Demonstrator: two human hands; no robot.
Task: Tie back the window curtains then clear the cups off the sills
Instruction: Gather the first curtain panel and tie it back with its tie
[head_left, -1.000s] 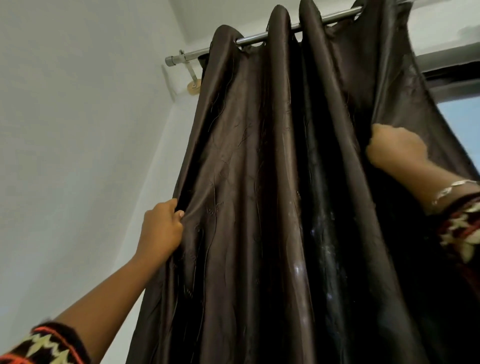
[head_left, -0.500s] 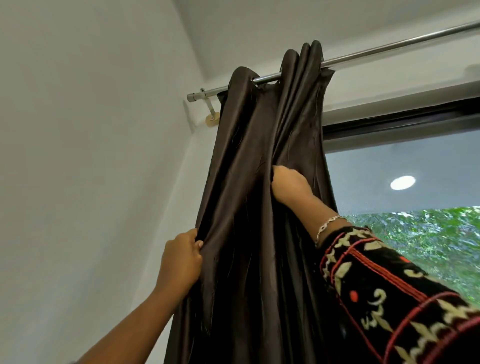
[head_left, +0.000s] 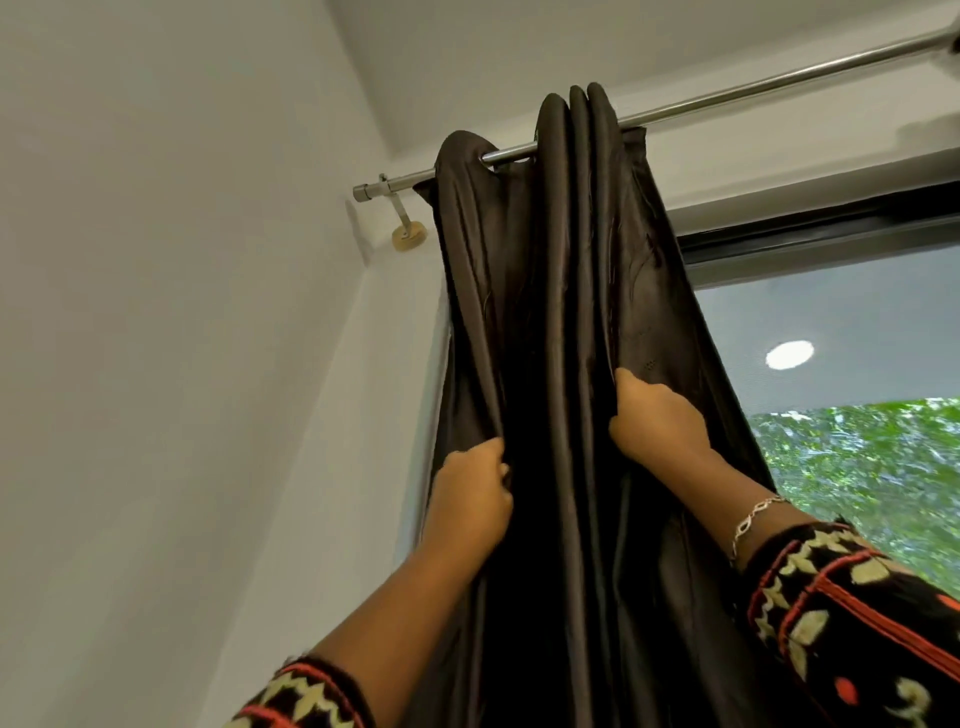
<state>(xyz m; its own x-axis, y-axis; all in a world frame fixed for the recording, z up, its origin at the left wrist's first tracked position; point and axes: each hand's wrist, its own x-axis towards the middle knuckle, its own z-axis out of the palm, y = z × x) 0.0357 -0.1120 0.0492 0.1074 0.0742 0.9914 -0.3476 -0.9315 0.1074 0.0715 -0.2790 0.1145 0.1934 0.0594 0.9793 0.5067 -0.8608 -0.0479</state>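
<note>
My left hand (head_left: 470, 499) is curled tight around the outer edge of the curtain (head_left: 566, 312), fingers buried in a fold, and my right hand (head_left: 657, 421) sits a little higher on the window side, knuckles bent and pinching another pleat of the same cloth. Between my two fists the fabric is bunched into narrow, deep vertical folds. It is a dark brown, satiny weave with a dull sheen and fine wrinkle lines running down it (almost black in the hollows). A thin silver chain bracelet (head_left: 753, 519) lies across my right wrist, just above a black sleeve (head_left: 857, 623) stitched with cream leaf shapes and red lines; the left cuff (head_left: 306, 696) carries a cream zigzag. Up top, the curtain's rounded loops are gathered close together on a smooth, round metal rod (head_left: 779, 78), near its capped left end, where a slim bracket (head_left: 408, 231) meets the wall on a small pale disc. The wall (head_left: 156, 312) to my left is plain matt white. To my right, a dark window frame (head_left: 810, 234) borders glass showing blurred green foliage (head_left: 857, 457) and a bright oval spot of light (head_left: 789, 355).
</note>
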